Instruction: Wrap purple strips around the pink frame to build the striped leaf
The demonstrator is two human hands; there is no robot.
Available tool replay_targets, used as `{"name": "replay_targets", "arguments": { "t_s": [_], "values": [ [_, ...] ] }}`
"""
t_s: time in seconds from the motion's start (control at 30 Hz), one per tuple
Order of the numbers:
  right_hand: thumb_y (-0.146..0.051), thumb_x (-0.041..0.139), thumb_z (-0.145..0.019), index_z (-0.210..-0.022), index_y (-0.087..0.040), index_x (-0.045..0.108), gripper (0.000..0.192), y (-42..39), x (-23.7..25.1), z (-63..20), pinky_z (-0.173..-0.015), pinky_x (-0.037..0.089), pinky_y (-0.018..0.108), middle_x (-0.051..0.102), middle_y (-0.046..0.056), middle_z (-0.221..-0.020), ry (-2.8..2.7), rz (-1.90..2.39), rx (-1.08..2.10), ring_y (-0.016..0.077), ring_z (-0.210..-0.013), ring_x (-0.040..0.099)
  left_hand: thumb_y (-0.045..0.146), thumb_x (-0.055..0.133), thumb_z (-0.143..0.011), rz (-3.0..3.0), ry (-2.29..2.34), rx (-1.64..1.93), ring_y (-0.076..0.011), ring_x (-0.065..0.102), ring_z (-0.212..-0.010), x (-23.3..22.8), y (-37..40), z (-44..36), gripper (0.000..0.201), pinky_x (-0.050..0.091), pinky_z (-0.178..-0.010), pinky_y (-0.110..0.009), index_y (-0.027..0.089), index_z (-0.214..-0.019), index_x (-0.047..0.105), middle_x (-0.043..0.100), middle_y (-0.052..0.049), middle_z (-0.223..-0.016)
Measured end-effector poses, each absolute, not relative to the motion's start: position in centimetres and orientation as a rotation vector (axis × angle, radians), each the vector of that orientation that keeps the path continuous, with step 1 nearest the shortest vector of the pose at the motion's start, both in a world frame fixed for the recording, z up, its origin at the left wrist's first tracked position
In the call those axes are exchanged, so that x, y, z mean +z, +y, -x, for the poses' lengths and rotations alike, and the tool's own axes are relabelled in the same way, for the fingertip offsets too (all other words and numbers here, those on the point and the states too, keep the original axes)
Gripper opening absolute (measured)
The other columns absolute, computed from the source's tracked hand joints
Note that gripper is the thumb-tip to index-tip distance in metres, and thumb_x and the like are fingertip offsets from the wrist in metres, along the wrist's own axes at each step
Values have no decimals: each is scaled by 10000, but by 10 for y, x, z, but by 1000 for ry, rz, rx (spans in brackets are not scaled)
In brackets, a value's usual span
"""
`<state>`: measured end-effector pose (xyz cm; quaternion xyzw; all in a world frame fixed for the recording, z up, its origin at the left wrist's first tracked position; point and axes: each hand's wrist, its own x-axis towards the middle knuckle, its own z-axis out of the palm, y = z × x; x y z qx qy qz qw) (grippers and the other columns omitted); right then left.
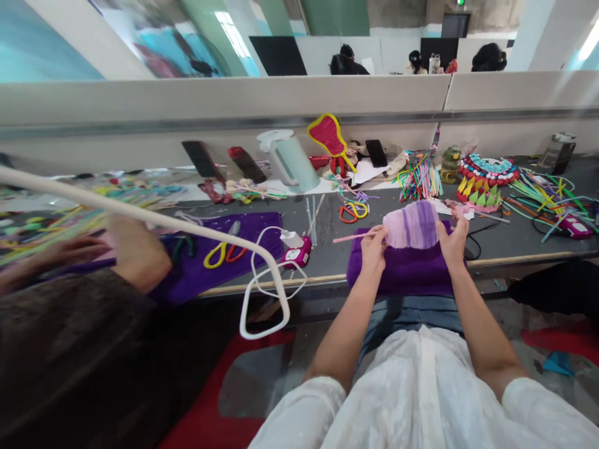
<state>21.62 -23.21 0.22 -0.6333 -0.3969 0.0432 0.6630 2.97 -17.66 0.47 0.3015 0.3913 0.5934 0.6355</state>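
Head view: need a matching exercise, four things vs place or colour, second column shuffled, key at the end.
Things:
1. Striped fan-shaped piece
2. Kettle
3. Red paddle-shaped piece
4. Box by the white plug

Place or colour:
A. Pale mint
B. Magenta
C. Edged in yellow
D. Between the left hand and the right hand

Pairs: 1-D, 2-A, 3-C, 4-B

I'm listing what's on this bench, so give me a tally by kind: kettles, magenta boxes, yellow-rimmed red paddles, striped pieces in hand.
Kettle: 1
Magenta boxes: 2
Yellow-rimmed red paddle: 1
Striped piece in hand: 1
Total: 5
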Motion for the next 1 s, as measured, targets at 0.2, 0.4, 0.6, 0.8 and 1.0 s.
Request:
{"name": "replay_targets", "arguments": {
  "t_s": [0.2,0.4,0.6,0.8,1.0],
  "values": [
    [-481,720,-666,-1012,-233,538,463,-218,-18,-170,-698,560,274,626,36,-986,-669,995,1070,161,-896,634,238,708,-626,-477,880,1440,-48,529,-550,1,-167,-41,236,460,-625,-190,180,-802,561,546,69,-602],
    [-433,740,-619,-815,-201,557,354,-193,-18,-153,-485,463,221,615,-23,-671,-573,987,1117,101,-553,543,247,794,-559,-834,710,1236,-152,657,-830,-11,-182,-33,479,514,-771,-269,187,-996,607,682,-26,-871],
    [-401,725,-624,-826,-188,589,323,-185,-14,-174,-440,399,205,605,-44,-622,-758,1002,1131,78,-488,490,239,793,-582,-759,687,1102,-153,668,-745,-22,-174,-8,332,548,-724,-300,150,-863,640,706,-53,-831],
    [-398,726,-608,-761,-172,588,306,-184,-21,-181,-397,300,195,537,-73,-508,-840,1051,1143,52,-411,385,230,774,-601,-728,731,1053,-156,673,-661,-24,-168,-6,315,555,-653,-286,126,-857,623,705,-57,-732],
    [-453,768,-581,-742,-177,601,360,-185,-16,-192,-432,354,210,556,-56,-528,-912,1061,1227,73,-437,437,204,809,-601,-767,771,911,-150,649,-555,-20,-169,-5,284,567,-604,-298,117,-795,620,674,-41,-627]
  ]
}}
